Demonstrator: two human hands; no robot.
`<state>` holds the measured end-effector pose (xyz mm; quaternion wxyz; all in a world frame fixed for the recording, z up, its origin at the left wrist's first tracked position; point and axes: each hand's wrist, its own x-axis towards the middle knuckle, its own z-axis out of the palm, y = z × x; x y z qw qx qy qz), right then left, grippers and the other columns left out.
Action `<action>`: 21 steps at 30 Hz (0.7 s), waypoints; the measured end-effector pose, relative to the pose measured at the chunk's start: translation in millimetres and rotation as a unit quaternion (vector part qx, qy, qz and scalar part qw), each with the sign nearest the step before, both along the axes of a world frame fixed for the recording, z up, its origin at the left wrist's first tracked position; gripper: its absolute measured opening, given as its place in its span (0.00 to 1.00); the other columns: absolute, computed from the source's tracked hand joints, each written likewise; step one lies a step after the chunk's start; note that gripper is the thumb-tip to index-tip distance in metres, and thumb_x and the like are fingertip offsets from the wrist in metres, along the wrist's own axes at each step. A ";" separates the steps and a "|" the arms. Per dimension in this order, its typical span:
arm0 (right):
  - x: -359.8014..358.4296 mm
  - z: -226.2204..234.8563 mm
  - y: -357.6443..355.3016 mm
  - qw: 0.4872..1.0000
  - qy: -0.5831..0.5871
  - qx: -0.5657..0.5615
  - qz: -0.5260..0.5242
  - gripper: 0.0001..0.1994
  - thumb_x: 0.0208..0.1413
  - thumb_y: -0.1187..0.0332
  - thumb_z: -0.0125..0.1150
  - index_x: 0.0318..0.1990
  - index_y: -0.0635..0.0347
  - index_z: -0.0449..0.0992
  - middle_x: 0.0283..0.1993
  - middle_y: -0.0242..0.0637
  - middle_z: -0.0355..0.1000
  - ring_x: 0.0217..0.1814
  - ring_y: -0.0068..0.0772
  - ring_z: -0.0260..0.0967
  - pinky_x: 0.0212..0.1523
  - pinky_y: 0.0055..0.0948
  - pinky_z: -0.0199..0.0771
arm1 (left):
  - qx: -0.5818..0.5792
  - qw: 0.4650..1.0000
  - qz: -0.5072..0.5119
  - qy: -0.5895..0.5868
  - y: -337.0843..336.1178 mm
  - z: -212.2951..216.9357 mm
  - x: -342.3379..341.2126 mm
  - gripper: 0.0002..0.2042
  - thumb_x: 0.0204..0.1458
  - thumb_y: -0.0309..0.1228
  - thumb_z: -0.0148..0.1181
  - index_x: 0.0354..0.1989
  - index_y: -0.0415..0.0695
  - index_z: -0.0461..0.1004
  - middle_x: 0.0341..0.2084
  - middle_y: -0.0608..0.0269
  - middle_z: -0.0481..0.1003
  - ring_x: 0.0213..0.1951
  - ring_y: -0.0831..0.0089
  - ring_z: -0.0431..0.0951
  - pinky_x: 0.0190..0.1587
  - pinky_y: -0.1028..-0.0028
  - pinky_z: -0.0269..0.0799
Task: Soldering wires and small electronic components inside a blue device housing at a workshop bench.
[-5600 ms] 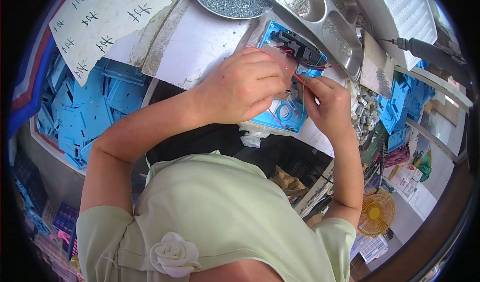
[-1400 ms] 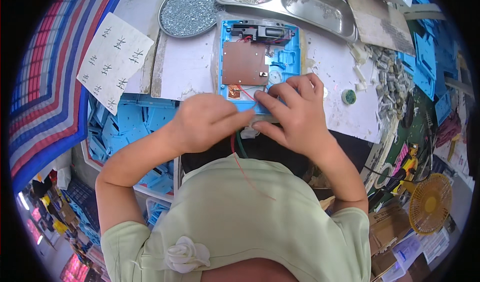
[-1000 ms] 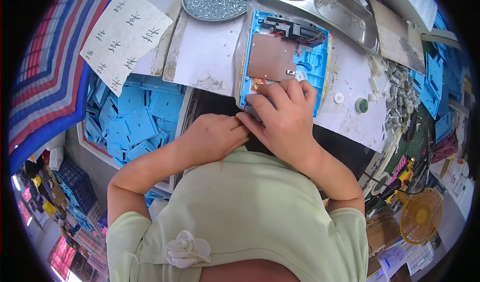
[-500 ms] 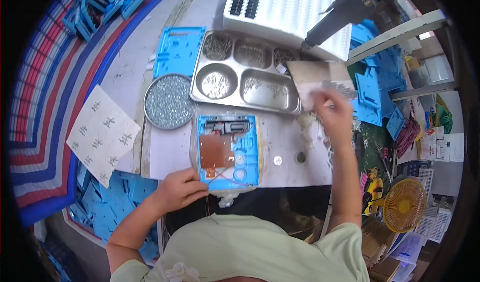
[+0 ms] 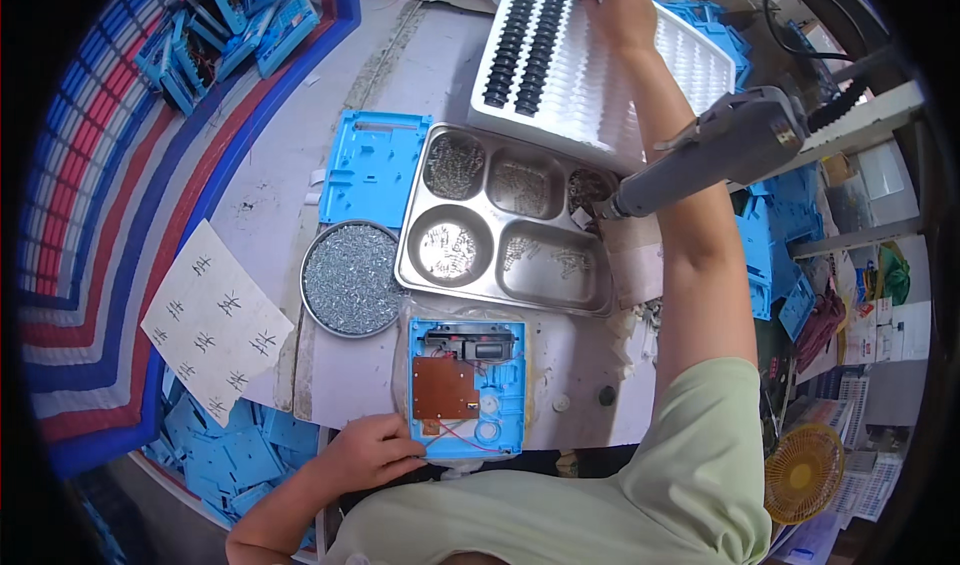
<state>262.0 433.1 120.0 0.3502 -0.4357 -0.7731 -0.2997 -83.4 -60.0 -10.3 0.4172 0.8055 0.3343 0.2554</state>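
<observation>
Far L, a striped sheet [image 5: 130, 285] w/ a pile of blue cases [image 5: 235, 27] on it, then a torn paper [image 5: 212, 315] w/ handwritten marks; below it a bin of blue panels [image 5: 225, 450], nr. the surface [image 5: 265, 190] edge. Next a round pan [image 5: 350, 280] of small metal pcs, & a flat blue panel [image 5: 372, 167] just beyond it. L hand [image 5: 372, 455] is at the near L corner of the open blue housing [image 5: 508, 385], fingers curled by the wires; can't tell if its grip has anything. Housing lies on the surface in front of the person, w/ brown PCB [image 5: 440, 387], black module [image 5: 470, 345] along its far side & red wires [image 5: 463, 440] at the near side. Beyond it, a steel tray [image 5: 482, 202], 5 compartments w/ small metal pcs. White disc [image 5: 560, 403] & dark cap [image 5: 607, 396] sit R of housing. Farther back, a white foam tray [image 5: 600, 90], 2 columns of black pcs [image 5: 540, 50] on its L side; R hand [image 5: 622, 10] is over its far part, fingers bent, grip contents unclear. Grey power driver [image 5: 710, 155] hangs across the R forearm; yellow fan [image 5: 805, 473] far R.
</observation>
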 end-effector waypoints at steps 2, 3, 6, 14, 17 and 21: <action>3.2 -3.0 10.7 1.000 -0.007 -0.005 0.008 0.06 0.53 0.69 0.68 0.36 0.60 0.82 0.42 0.37 0.77 0.56 0.44 0.69 0.50 0.43 0.75 | 0.002 1.000 0.004 0.004 -2.3 0.3 -1.1 0.10 0.44 0.30 0.76 0.34 0.47 0.83 0.27 0.64 0.73 0.28 0.65 0.77 0.30 0.68 0.73; 16.0 2.0 17.9 0.997 0.063 -0.025 0.042 0.06 0.54 0.68 0.67 0.37 0.60 0.82 0.43 0.37 0.77 0.56 0.43 0.69 0.50 0.42 0.75 | 0.004 1.000 0.000 0.002 -0.4 0.6 -0.6 0.10 0.44 0.30 0.76 0.34 0.47 0.83 0.27 0.64 0.73 0.28 0.65 0.77 0.30 0.68 0.73; 70.4 24.9 18.1 0.951 0.268 -0.102 0.114 0.07 0.57 0.67 0.67 0.39 0.60 0.82 0.46 0.35 0.79 0.56 0.39 0.70 0.50 0.41 0.75 | 0.007 1.000 -0.020 -0.008 3.4 -4.8 4.5 0.10 0.45 0.30 0.76 0.34 0.47 0.82 0.26 0.63 0.72 0.28 0.64 0.77 0.30 0.67 0.72; 114.1 -5.4 -312.6 0.693 0.636 -0.229 0.250 0.08 0.66 0.67 0.58 0.45 0.63 0.75 0.41 0.36 0.77 0.45 0.35 0.74 0.52 0.38 0.74 | 0.019 1.000 -0.003 -0.009 3.2 -5.8 3.2 0.11 0.44 0.28 0.75 0.36 0.46 0.80 0.27 0.60 0.70 0.29 0.61 0.74 0.31 0.65 0.70; 13.2 -75.5 -454.8 0.776 0.431 -0.432 0.160 0.09 0.55 0.75 0.67 0.44 0.61 0.79 0.41 0.34 0.78 0.46 0.35 0.70 0.52 0.34 0.71 | 0.015 1.000 -0.003 -0.001 3.0 -4.4 2.0 0.12 0.44 0.26 0.75 0.37 0.46 0.80 0.28 0.61 0.70 0.30 0.61 0.74 0.31 0.66 0.70; -40.8 -112.9 -496.9 0.848 0.214 -0.447 0.188 0.13 0.45 0.75 0.73 0.40 0.55 0.81 0.41 0.32 0.79 0.45 0.41 0.67 0.49 0.36 0.68 | 0.009 1.000 0.007 -0.004 0.4 -2.1 1.4 0.13 0.42 0.24 0.76 0.36 0.44 0.80 0.28 0.61 0.69 0.29 0.64 0.72 0.31 0.69 0.68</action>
